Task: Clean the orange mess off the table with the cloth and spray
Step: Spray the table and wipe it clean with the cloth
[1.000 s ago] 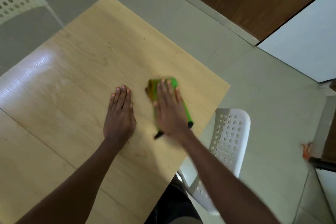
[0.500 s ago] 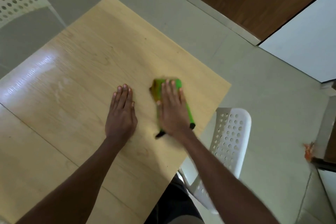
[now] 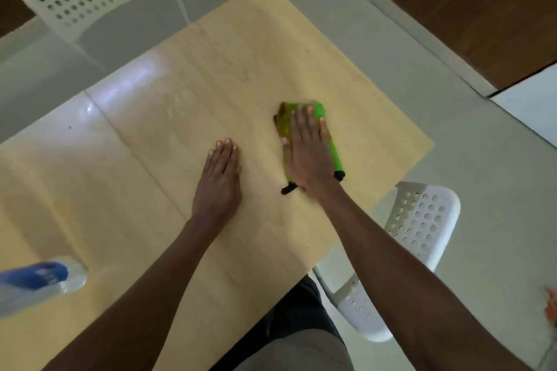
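1. The right hand lies flat on the green cloth with its fingers straight and close together, pressing it onto the bench. The cloth sits toward the bench's right edge, nearer the far right corner than the near one. Keep the palm flat like this, so pressure spreads over the whole folded pad and not only the fingertips.

2. The left hand rests flat on bare wood just beside the cloth, fingers together, holding nothing. It serves best as a brace: lean on it so the bench does not shift under the wiping strokes.

3. The cloth's far left corner looks stained orange-brown. I judge that side is loaded with mess, so refold to a clean green face before further passes, or the stain may smear back onto the wood.

4. No clear orange patch shows on the wood around the cloth; whatever remains probably lies under it or is too faint to tell. Lift the cloth briefly to check before going on.

5. Wipe inward from the right edge toward the middle, in overlapping strokes, so residue is not pushed off onto the white chair below.

6. The spray bottle, blue-capped and blurred, stands well apart near the bench's near left edge. If a film remains, the left hand is the free one to fetch it.
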